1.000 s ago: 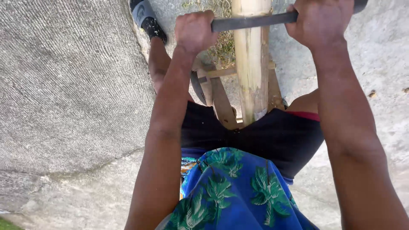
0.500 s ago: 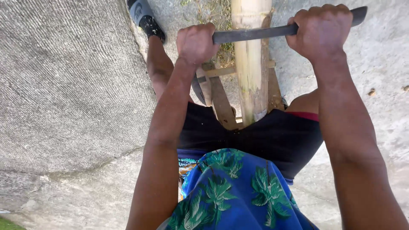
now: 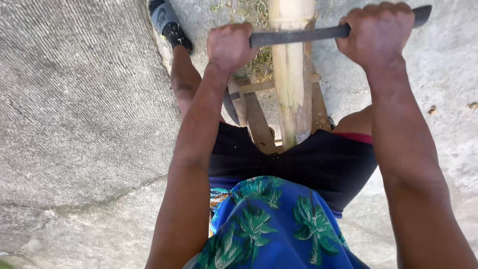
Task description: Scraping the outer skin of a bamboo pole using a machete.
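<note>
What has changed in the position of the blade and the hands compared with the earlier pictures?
The long dark metal blade, gripped at both ends, has moved down the pale bamboo pole, towards the person; the left hand and right hand came with it. Both grips are unchanged, and the pole and wooden frame stayed put.

Below me I see a rough grey concrete floor, ribbed with fine brushed lines on the left and split by a crack that runs across its lower part. A patch of dry grass and debris lies at the top. A black slipper with a grey strap sits on the concrete near it. Closer in are black shorts and a blue shirt with green palm leaves. Small brown bits dot the floor at right.
</note>
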